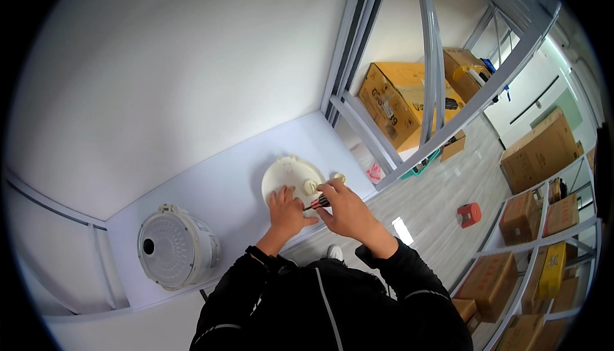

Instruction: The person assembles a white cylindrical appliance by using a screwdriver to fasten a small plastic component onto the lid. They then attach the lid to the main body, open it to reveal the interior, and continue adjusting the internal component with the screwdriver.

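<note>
A person in black sleeves leans over a white table (211,191), seen from above. Both hands meet near the centre of the view, over a round cream plastic disc (291,178) that lies flat on the table.

The left hand (286,210) rests on the disc's 6 o'clock edge, palm down, fingers spread and pressing on it, not curled around anything.

The right hand (348,209) sits just at 3 o'clock of the left one. Its fingers are clenched around a small screwdriver (320,202) with a red and black handle, which points toward 9 o'clock, at the gap between the two hands. Its tip is too small to see clearly.

On the disc at 3 o'clock sits a small cream knob (311,187), and just beyond the disc's rim, also at 3 o'clock, lies another small cream part (339,178).

Well apart, at 8 o'clock from the disc, a white rice cooker body (176,247) lies tipped on its side on the table, its ribbed round base facing up.

Past the table's 3 o'clock edge is a grey floor, with cardboard boxes (390,105) at 1 o'clock, a small red item (469,214) on the floor, and metal shelving (531,249) stacked with more boxes at 4 o'clock.
</note>
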`<action>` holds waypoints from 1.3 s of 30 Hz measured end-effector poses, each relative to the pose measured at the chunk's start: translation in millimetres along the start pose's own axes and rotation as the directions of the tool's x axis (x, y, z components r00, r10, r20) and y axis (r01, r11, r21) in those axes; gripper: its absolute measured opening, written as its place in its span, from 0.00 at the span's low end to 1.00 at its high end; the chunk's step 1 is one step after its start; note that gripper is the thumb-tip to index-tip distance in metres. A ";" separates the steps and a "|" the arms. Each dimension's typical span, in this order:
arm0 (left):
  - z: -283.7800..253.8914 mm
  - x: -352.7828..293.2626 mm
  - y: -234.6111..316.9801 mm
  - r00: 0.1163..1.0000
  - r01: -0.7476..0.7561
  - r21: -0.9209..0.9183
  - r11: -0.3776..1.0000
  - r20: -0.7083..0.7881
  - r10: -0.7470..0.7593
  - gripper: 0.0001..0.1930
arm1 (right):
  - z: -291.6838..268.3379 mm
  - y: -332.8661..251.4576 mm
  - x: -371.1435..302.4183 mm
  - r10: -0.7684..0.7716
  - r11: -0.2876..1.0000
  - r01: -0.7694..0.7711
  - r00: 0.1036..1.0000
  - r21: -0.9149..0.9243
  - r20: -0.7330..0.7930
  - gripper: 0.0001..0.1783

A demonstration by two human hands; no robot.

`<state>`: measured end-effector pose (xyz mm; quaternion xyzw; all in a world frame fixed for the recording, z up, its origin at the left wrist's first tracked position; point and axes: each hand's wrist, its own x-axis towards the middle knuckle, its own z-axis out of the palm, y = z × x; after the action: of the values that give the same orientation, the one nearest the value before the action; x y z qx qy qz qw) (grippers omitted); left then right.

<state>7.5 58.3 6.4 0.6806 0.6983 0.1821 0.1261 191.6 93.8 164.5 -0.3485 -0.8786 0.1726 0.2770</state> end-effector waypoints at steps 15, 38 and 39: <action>5.9 -1.8 6.0 1.000 -0.008 0.058 0.998 -0.008 0.008 0.35 | -4.5 8.1 -0.7 0.389 0.916 -0.323 0.863 -0.239 0.323 0.24; 6.6 0.8 7.6 0.998 -0.037 0.179 0.983 0.063 0.026 0.41 | -8.2 13.5 -11.8 0.193 0.981 -0.189 0.959 -0.039 0.209 0.26; 6.4 1.5 7.9 0.997 -0.038 0.180 0.983 0.066 0.026 0.41 | -9.2 14.2 -12.6 0.136 0.989 -0.143 0.973 0.025 0.186 0.26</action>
<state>17.4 60.4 4.2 0.7058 0.6967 0.0982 0.0828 212.1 95.8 160.1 -0.3865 -0.8703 0.2398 0.1889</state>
